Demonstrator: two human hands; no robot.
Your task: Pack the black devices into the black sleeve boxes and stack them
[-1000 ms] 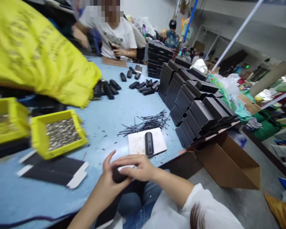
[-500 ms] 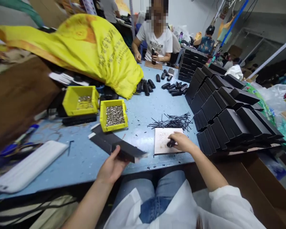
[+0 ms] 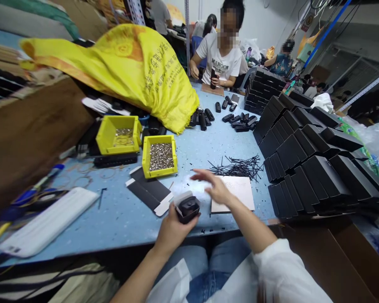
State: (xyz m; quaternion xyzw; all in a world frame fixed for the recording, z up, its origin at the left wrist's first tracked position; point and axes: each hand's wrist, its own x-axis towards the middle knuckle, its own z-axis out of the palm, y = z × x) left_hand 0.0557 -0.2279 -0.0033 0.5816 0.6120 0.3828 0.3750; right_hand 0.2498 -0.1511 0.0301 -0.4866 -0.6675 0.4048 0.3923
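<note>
Lower centre of frame: left hand (image 3: pixel 172 229) is gripping a small black box (image 3: pixel 187 209), open end facing up, just above the blue table (image 3: pixel 120 219) edge. Right hand (image 3: pixel 216 189) is hovering beside it, blurred, fingers spread and holding nothing. Judgement: keeping the box mouth steady and level should ease loading

Both forearms were bare, no watch/rings seen. Right arm wore a white sleeve (image 3: pixel 281 269) pushed up near the elbow, fabric loose & creased. More white cloth (image 3: pixel 173 286) hung over the lap. Legs in blue denim jeans (image 3: pixel 208 273), faded, w/ visible seams
</note>
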